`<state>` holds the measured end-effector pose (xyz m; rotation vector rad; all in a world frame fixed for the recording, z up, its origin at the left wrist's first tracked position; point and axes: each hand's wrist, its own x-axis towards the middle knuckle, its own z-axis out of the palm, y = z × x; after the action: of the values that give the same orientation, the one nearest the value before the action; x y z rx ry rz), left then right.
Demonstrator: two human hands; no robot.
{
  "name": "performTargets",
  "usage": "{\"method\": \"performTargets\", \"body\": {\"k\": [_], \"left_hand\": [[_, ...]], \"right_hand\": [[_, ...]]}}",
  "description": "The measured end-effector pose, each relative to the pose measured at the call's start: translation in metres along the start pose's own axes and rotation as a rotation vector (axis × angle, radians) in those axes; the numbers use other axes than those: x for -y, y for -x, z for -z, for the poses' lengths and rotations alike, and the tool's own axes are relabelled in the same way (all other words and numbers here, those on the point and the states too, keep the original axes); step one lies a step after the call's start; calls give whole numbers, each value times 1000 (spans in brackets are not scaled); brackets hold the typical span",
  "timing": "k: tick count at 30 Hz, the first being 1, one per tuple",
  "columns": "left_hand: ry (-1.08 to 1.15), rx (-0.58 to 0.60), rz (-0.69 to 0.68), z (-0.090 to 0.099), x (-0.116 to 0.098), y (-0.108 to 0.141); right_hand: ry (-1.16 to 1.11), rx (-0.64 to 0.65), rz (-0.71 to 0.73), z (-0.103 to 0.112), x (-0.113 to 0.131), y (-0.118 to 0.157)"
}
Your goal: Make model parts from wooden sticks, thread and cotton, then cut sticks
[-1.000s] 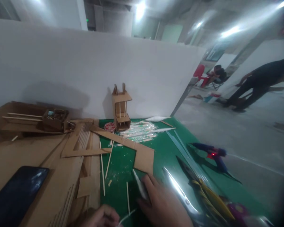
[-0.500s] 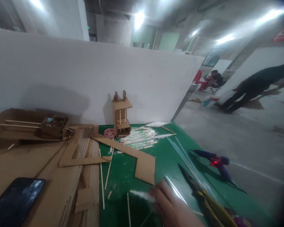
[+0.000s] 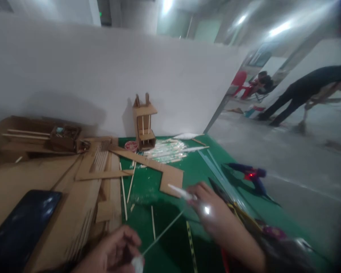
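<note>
My right hand (image 3: 201, 197) is closed round a short stick wrapped in white material (image 3: 180, 190), its pale tip pointing left. Low in the view, my left hand (image 3: 118, 248) has its fingers curled against a small white wad (image 3: 138, 263). A thin pale strand (image 3: 165, 232) stretches between the two hands over the green table. An angled cardboard piece (image 3: 172, 180) lies just beyond my right hand, and a thin wooden stick (image 3: 153, 223) lies between the hands. Pliers with yellow handles (image 3: 244, 218) are partly hidden behind my right forearm.
A small cardboard stand (image 3: 144, 121) is upright by the white partition (image 3: 102, 79). Beside it lie wrapped sticks (image 3: 170, 149). A glue gun (image 3: 252, 176) with a red light rests at right. A dark phone (image 3: 25, 227) lies on cardboard at left. People are beyond the partition.
My left hand has come into view at the bottom. My right hand has lifted up with the white-wrapped stick. A strand now spans the hands, and the view has tilted down.
</note>
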<state>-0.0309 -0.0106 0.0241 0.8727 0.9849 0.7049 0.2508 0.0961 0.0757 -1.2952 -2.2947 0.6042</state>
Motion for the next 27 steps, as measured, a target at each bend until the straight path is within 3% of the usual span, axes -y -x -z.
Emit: {"method": "performTargets", "body": {"k": [4, 10, 13, 15, 18, 20, 27], "left_hand": [[119, 106, -84, -14, -7, 13], [80, 26, -60, -15, -10, 11], [72, -22, -88, -12, -8, 6], [63, -66, -101, -11, -5, 2], [107, -140, -95, -12, 0, -1], [148, -166, -91, -15, 3, -3], [106, -151, -82, -23, 1, -6]], "right_hand": [[-81, -5, 15, -17, -8, -11], [-12, 117, 22, -41, -4, -12], [113, 49, 73, -40, 10, -2], [50, 45, 125, -36, 27, 8], [-203, 180, 228, -36, 53, 23], [-261, 226, 222, -42, 66, 30], [-280, 133, 189, -68, 70, 32]]}}
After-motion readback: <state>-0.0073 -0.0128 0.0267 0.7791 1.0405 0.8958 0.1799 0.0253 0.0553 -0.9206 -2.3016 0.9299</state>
